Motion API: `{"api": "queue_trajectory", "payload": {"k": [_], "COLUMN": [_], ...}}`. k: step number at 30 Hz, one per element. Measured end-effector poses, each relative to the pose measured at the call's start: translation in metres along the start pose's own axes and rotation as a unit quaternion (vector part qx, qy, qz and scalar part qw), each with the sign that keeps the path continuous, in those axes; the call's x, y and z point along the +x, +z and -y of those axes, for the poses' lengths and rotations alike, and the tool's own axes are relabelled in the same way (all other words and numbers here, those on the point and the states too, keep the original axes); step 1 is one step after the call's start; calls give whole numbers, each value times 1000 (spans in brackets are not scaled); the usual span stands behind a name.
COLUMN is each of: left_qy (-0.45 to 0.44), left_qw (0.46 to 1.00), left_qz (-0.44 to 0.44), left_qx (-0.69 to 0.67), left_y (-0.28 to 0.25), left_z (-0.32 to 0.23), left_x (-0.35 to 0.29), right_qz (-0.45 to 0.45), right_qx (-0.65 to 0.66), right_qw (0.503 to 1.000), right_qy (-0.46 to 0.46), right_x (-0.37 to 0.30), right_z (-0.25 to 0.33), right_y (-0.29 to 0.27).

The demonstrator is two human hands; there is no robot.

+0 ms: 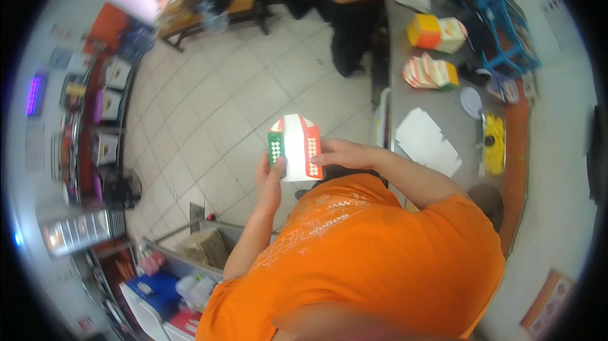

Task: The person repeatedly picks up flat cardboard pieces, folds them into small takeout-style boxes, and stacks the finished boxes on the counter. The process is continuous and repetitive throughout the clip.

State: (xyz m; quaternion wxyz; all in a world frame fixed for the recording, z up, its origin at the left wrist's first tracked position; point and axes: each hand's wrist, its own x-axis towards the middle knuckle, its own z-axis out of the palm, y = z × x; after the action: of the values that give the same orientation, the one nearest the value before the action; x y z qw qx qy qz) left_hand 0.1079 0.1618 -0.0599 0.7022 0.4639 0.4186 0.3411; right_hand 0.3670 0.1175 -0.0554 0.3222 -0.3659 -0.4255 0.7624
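Note:
Between my hands, in front of my body, is a partly folded paper food box (295, 151). Its inside is white, and its side flaps are green on the left and red-orange on the right, both with white patterned cut-outs or prints. My left hand (271, 173) grips the green side, thumb on the inner face. My right hand (339, 153) holds the red side, its thumb on the flap. On the steel counter at my right lie flat white box blanks (428, 142).
Farther along the counter stand nested folded boxes (430, 72) and a yellow-orange box stack (437, 33). A white round lid (470, 101), a tray of yellow items (493, 144) and a blue rack (506, 30) line the wall. Another person (354, 11) works at the far end.

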Motion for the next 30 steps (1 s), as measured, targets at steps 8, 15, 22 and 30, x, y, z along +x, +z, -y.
{"api": "queue_trajectory", "payload": {"k": [8,15,22,30], "left_qy": [4,-75,-131,-77], "left_qw": [969,913,872,845], "left_qz": [128,279,352,356], "left_qx": [210,290,315,392], "left_y": [138,182,220,212], "left_z": [-15,-7,8,-11], "left_x": [140,182,180,172], "right_qz": [-426,-747,-760,-617], "right_qx": [-237,-369,-412,-567], "right_qw": [870,550,499,508], "right_qy": [-79,-55,-66,201], "right_x": [-129,-265,-250,-233], "right_z": [6,-35,-108,-114], "right_y": [-126,-257,-369,-351]}}
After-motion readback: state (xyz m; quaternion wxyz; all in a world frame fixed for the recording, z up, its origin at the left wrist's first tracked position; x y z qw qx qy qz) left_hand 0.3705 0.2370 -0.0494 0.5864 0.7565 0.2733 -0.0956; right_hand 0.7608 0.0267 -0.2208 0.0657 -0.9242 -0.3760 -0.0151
